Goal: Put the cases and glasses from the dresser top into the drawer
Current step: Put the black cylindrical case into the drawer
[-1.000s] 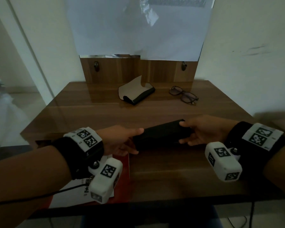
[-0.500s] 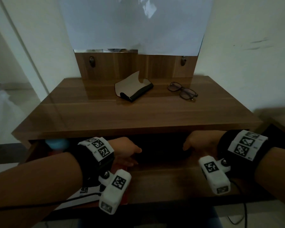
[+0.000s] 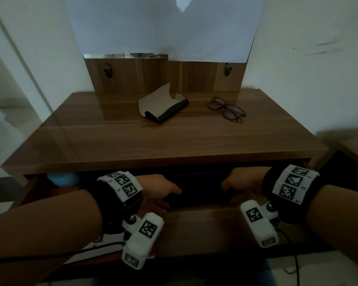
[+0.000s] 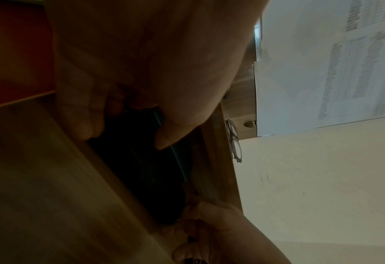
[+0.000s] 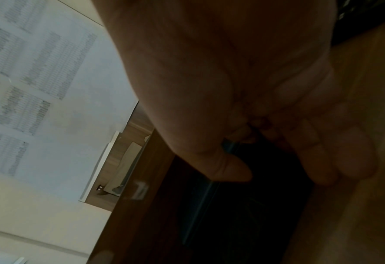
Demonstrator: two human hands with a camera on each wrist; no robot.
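1. The wooden dresser top (image 3: 132, 139) is glossy and dim-lit. Behind it a wood back panel (image 3: 145, 75) carries two hooks, with white paper (image 3: 163, 27) hanging above and pale walls on both sides.
2. An open case (image 3: 162, 106) lies at about 12 o'clock on the top, and the glasses (image 3: 226, 109) lie at 1 o'clock, well apart from it.
3. In the open drawer (image 3: 194, 223) below, the left hand (image 3: 157, 193) and right hand (image 3: 243, 182) each pinch one end of a black case (image 3: 198, 188), thumb above and fingers beneath.
4. A blue object (image 3: 63, 179) sits at the drawer's 10 o'clock corner.
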